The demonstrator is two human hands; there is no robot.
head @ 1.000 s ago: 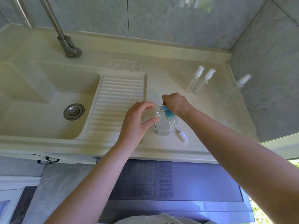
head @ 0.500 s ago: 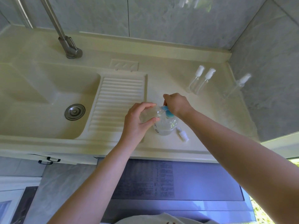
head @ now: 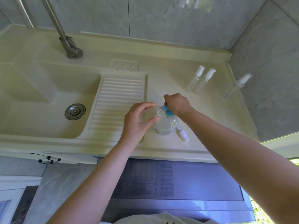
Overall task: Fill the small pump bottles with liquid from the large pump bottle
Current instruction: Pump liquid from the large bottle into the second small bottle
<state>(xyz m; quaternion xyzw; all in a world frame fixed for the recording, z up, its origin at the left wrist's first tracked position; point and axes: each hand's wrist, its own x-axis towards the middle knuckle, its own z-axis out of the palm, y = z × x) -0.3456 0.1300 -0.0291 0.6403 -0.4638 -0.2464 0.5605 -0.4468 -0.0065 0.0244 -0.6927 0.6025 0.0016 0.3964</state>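
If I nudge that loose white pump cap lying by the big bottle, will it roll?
The white pump cap lies on its side and looks cylindrical, so it probably rolls easily. It looks like small, light plastic. The counter looks smooth, so it may skid too.

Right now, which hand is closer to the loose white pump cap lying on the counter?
Right. The right hand presses the blue pump just behind the white pump cap; the left hand, holding a small bottle, sits farther off, across the large bottle.
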